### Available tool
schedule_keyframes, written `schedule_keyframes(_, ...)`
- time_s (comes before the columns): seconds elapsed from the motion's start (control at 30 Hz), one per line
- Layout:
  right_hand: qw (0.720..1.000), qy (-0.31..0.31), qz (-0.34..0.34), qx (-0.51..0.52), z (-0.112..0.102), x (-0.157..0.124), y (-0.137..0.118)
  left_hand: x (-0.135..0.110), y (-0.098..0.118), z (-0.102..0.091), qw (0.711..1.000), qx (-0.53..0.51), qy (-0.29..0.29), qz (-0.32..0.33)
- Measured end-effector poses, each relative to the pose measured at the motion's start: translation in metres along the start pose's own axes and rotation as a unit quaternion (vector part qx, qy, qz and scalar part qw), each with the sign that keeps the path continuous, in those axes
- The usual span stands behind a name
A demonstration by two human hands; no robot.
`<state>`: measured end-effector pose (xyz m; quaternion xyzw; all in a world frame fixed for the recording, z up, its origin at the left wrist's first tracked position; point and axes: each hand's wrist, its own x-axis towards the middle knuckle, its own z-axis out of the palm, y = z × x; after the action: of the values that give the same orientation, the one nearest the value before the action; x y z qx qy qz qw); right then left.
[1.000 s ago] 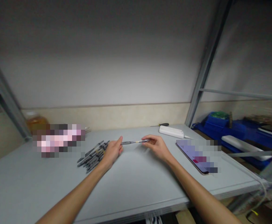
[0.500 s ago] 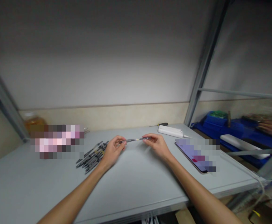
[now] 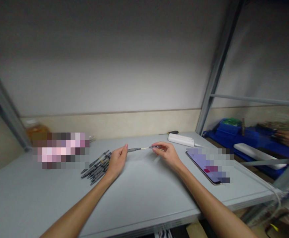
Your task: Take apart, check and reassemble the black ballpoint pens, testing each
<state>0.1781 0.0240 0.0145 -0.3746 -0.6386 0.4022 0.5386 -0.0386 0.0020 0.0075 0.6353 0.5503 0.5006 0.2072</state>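
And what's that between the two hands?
In the head view, a thin pen-like piece spans the gap from the left hand to the right hand.

And here's the slim pen (image 3: 140,149), held up clear of the worktop (image 3: 144,198), stretched nearly level between the left hand (image 3: 118,160) and the right hand (image 3: 167,154), its right end a touch higher! Grey and thicker on the left, it narrows to a thin middle with a pale yellowish stretch, then runs dark into the right fingertips. Both ends are partly hidden by the grip, finer detail too small to read!
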Motion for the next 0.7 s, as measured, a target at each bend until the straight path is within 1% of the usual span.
schedule_keyframes(0.17, 0.996, 0.046, 0.018, 0.067, -0.003, 0.003, 0.000, 0.001, -0.004, 0.000, 1.000, -0.011, 0.002, -0.003)
schedule_keyframes(0.33, 0.985, 0.093, 0.036, 0.143, -0.006, 0.007, 0.005, 0.003, -0.007, -0.001, 1.000, -0.018, 0.017, -0.003)
schedule_keyframes(0.4, 0.984, 0.095, 0.038, 0.148, -0.006, 0.008, 0.005, 0.003, -0.008, -0.001, 1.000, -0.021, 0.017, -0.003)
schedule_keyframes(0.7, 0.986, 0.071, 0.041, 0.144, -0.004, 0.006, 0.005, 0.004, -0.012, 0.000, 0.999, -0.034, 0.010, -0.011)
